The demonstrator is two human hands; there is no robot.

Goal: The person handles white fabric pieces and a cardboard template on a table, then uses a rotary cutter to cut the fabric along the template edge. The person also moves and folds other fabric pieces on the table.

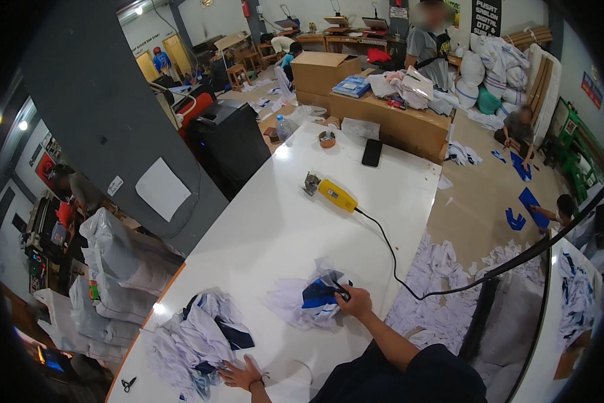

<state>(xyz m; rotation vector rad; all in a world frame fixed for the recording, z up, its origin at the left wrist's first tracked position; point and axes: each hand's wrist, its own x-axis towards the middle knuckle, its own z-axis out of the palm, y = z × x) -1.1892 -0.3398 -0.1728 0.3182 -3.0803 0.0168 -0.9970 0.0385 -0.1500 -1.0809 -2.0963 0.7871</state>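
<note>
My right hand [354, 302] grips the edge of a crumpled bundle of white and blue fabric pieces [312, 301] on the white table [275, 221]. My left hand [238, 373] rests flat on the table, fingers spread, touching a larger heap of white and dark blue fabric scraps [194, 336] at the near left. Both forearms enter from the lower edge in dark sleeves.
A yellow electric cutter [334, 193] lies mid-table, its black cable [389, 255] running off the right edge. A black phone [372, 152], tape roll [326, 139] and bottle [282, 127] sit at the far end. Small scissors [128, 383] lie near left. White scraps [443, 295] litter the floor; people work beyond.
</note>
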